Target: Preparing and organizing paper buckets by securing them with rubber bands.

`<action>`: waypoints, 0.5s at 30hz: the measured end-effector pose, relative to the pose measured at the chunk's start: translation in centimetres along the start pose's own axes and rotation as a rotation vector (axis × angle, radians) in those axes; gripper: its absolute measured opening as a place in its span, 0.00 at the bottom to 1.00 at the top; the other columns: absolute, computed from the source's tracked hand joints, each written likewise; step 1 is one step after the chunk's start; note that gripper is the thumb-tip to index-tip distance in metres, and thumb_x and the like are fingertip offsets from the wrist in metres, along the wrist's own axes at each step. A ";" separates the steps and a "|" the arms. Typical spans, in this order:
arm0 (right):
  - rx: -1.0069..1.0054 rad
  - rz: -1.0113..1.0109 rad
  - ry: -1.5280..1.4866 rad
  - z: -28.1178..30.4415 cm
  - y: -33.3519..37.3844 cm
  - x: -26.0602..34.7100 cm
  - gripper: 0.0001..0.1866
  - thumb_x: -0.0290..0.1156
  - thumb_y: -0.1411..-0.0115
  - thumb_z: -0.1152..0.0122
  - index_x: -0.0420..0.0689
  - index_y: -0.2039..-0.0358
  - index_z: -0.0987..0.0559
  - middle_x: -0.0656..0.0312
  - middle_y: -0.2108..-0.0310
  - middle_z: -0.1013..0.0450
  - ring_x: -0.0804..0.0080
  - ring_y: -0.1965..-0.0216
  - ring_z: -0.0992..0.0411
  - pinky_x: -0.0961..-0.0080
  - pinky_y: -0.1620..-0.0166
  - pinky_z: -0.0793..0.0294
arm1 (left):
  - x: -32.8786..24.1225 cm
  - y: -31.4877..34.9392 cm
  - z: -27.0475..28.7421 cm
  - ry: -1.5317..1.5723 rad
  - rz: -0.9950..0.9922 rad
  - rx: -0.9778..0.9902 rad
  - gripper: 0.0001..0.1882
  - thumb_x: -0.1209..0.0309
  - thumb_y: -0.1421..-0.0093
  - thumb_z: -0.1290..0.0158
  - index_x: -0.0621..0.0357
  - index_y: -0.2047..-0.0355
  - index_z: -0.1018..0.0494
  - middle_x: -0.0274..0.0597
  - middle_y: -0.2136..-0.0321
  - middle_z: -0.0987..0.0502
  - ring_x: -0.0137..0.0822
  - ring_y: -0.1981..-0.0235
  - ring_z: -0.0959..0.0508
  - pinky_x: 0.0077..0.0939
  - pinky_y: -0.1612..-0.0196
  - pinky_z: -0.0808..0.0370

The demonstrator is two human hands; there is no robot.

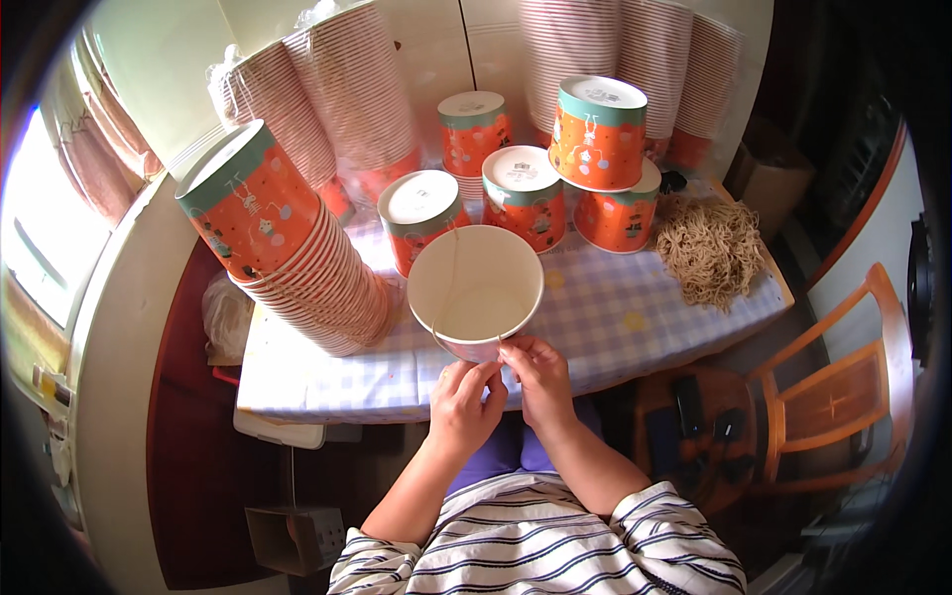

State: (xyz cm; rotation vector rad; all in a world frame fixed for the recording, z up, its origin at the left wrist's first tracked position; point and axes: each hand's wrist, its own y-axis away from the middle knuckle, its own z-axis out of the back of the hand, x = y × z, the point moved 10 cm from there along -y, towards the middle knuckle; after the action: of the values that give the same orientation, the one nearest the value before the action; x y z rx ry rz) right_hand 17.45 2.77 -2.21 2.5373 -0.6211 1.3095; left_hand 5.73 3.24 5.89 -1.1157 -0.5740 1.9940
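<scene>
A paper bucket [476, 283], white inside, stands at the table's near edge with its mouth up and tilted toward me. A thin tan string [448, 288] runs over its far rim, down the left part of the mouth and to the near rim. My left hand [464, 405] is just below that near rim, thumb and fingers pinched together at the string. My right hand [538, 379] touches the rim beside it, fingertips pinching a short piece of string that sticks up. The bucket's outer wall is mostly hidden from me.
A tall stack of orange-and-green buckets [283, 238] leans at the left. Upside-down buckets [523, 203] stand behind mine. Bagged bucket stacks [352, 89] line the wall. A tan string heap [709, 253] lies at the right of the checked tablecloth [585, 327], near a wooden chair [833, 392].
</scene>
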 end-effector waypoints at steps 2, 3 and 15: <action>-0.015 0.023 0.006 -0.1 -0.1 0.4 0.07 0.27 0.42 0.40 0.36 0.67 0.23 0.64 0.70 0.26 0.82 0.67 0.30 0.84 0.61 0.33 | 0.0 0.0 0.0 0.005 -0.007 -0.001 0.13 0.82 0.55 0.44 0.59 0.67 0.25 0.45 0.74 0.26 0.45 0.73 0.25 0.34 0.69 0.28; -0.016 0.022 0.006 -0.3 0.0 0.2 0.07 0.27 0.42 0.40 0.36 0.67 0.23 0.64 0.70 0.26 0.82 0.67 0.30 0.84 0.61 0.33 | 0.1 0.1 -0.1 -0.002 -0.005 0.006 0.13 0.82 0.55 0.44 0.59 0.66 0.25 0.45 0.74 0.26 0.45 0.72 0.25 0.34 0.68 0.28; -0.060 0.045 -0.029 -1.2 0.5 1.0 0.05 0.27 0.42 0.40 0.40 0.70 0.24 0.68 0.75 0.28 0.87 0.75 0.37 0.88 0.70 0.39 | -1.1 -0.1 0.3 -0.054 -0.130 -0.019 0.14 0.82 0.56 0.44 0.61 0.66 0.26 0.45 0.75 0.27 0.46 0.74 0.26 0.34 0.70 0.29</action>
State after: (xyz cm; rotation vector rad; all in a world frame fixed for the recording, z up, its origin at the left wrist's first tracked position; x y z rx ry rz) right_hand 16.82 2.52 -0.69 2.5123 -0.7156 1.2515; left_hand 5.85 2.45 6.71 -1.0123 -0.6779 1.9146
